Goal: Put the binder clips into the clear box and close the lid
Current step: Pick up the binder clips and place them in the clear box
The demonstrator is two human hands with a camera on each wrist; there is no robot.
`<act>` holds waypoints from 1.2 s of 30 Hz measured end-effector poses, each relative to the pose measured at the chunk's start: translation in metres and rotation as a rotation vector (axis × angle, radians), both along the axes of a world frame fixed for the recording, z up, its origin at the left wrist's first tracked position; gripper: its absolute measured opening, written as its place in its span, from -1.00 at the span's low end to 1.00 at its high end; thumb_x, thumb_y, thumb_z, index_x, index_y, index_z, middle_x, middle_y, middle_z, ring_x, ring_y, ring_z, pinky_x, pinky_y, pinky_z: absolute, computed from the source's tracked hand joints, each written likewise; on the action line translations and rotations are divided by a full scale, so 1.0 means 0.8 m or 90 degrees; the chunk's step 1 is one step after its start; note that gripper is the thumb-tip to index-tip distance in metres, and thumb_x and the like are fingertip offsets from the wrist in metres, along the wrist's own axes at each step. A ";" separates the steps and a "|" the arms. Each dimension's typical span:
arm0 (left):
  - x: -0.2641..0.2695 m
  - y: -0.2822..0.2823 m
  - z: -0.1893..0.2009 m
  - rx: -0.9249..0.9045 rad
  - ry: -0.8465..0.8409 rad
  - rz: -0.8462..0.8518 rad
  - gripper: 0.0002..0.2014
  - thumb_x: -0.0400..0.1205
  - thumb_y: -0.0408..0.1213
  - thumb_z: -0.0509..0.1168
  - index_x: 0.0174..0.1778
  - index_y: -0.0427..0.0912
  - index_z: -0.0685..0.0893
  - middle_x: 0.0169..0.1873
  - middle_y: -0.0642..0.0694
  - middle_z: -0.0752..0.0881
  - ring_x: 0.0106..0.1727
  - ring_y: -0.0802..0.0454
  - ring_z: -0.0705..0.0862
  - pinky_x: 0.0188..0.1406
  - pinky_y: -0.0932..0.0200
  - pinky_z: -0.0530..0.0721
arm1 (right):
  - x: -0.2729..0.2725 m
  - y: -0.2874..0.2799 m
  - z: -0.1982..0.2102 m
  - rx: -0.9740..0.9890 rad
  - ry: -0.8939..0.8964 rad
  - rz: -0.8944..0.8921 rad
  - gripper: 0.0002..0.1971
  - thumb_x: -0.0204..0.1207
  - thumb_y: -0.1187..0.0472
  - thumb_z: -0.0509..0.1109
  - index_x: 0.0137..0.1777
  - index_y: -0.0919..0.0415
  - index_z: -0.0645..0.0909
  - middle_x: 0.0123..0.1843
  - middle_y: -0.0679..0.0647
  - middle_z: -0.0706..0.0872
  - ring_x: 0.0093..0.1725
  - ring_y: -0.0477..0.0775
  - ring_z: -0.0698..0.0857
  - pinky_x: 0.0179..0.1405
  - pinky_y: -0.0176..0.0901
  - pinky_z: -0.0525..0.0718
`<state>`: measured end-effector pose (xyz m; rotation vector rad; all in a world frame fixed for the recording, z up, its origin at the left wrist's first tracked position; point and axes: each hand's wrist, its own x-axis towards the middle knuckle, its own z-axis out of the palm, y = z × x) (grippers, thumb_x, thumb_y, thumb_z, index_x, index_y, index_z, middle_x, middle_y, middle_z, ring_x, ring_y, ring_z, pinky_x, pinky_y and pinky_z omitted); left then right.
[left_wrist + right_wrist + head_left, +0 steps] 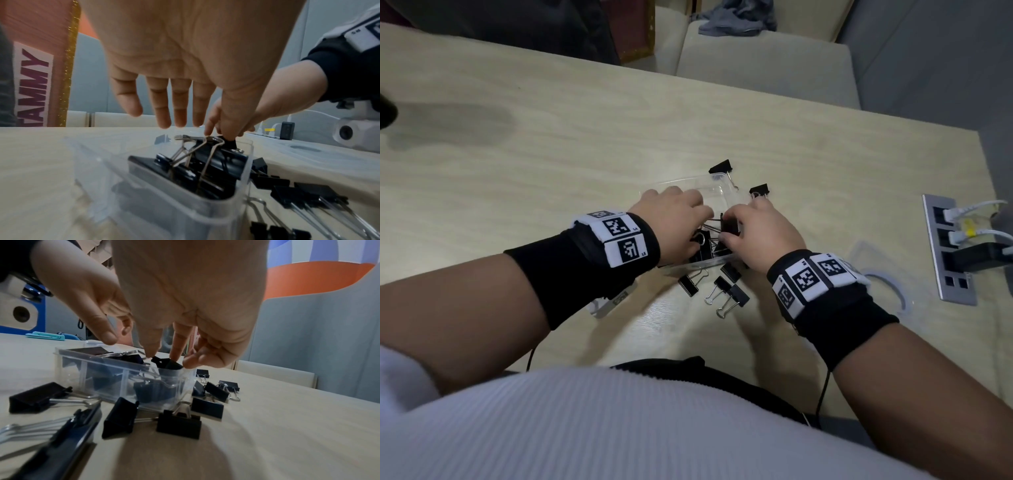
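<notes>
A black metal binder clip [166, 364] was pinched by the right hand [763, 236] over the clear plastic box [123, 378] (already crowded). The left hand [671, 219] hovered loose-fingered, its grip holding nothing. Protruding wire handles could block the lid.

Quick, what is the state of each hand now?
Left hand: open, fingers straight above the clear box.
Right hand: pinching a binder clip at the box.
</notes>
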<state>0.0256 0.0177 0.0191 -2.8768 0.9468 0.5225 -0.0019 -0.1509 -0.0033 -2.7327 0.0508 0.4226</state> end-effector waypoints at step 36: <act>-0.069 -0.017 -0.030 0.151 0.069 -0.237 -0.68 0.69 -0.31 0.17 0.37 -0.20 0.54 0.22 -0.25 0.57 0.01 -0.26 0.72 -0.15 -0.06 0.75 | -0.060 -0.032 -0.043 -0.072 0.032 -0.069 -0.86 0.51 0.23 0.30 0.03 0.16 0.60 0.17 0.15 0.47 0.03 0.27 0.59 -0.01 0.11 0.69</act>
